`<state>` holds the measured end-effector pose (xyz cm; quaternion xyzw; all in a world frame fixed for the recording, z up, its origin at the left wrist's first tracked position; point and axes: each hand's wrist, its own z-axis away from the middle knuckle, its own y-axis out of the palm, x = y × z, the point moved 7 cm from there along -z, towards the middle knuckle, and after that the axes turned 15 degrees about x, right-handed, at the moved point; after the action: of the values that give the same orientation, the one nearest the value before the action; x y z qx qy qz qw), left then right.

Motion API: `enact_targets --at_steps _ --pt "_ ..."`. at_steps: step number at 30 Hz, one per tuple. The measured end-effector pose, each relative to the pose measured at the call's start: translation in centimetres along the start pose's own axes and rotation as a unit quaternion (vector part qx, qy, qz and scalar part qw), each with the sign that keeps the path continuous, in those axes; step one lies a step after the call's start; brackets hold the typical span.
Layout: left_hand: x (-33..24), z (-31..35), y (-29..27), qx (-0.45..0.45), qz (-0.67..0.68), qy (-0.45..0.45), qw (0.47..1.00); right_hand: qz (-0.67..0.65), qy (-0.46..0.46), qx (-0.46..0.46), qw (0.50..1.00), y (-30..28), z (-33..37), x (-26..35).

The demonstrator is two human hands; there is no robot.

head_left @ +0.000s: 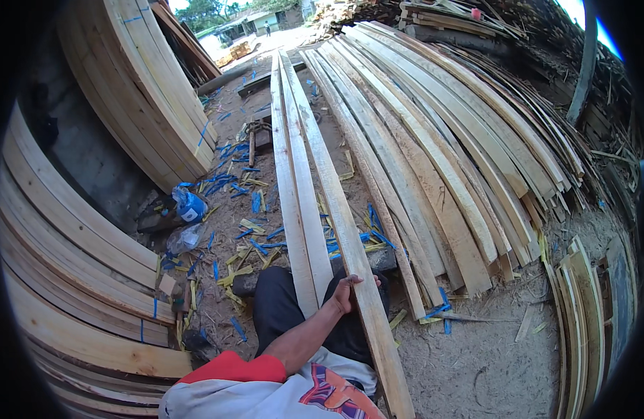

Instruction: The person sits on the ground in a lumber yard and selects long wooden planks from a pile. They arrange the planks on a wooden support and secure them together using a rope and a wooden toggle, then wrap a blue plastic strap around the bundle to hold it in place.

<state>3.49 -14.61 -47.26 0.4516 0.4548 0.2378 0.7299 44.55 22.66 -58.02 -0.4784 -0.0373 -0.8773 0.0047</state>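
The long plank (350, 241) runs from the near edge of the scene, just right of the person's lap, up to the far end of the yard, passing above the right leg's dark trousers (273, 311). The left hand (344, 294) holds it near its near end: the thumb lies at the left edge, and the fingers seem to curl beneath, with a bit of skin showing at the right edge. Those are probably the same hand's fingertips; I cannot make out the right hand anywhere, nor tell what its fingers do.

Just left of it lie two boards (286, 174), their near ends between the legs. A row of boards (451, 227) spreads on the right, and blue and yellow strips (252, 241) litter the ground on the left.

The wood looks rough-sawn and dry, so it should grip well rather than slip, though splinters seem likely along the edges. Over such a length it is probably stiff across its width, springy along its flat, and fairly heavy. Held this close to one end, it would feel far-heavy; two hands spread wide, or a hold nearer the middle, would balance it better.
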Motion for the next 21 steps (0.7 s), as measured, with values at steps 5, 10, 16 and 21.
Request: enact_targets --at_steps 5,10,16,21 --pt "-1.2 0.6 -2.2 -0.021 0.025 -0.005 0.999 0.357 -0.034 0.054 0.932 0.7 0.2 3.4" --pt "-3.2 -0.1 -1.8 -0.018 0.056 0.037 0.998 0.396 0.043 0.125 0.909 7.6 -1.2 19.2" --pt "-16.4 -3.3 -1.6 -0.068 -0.029 0.105 0.992 0.36 -0.007 0.241 0.901 17.3 -5.1 31.3" --pt "-26.3 -4.5 -7.1 -0.251 -0.312 0.274 0.875 0.461 -0.079 0.253 0.847 25.7 -13.3 35.9"
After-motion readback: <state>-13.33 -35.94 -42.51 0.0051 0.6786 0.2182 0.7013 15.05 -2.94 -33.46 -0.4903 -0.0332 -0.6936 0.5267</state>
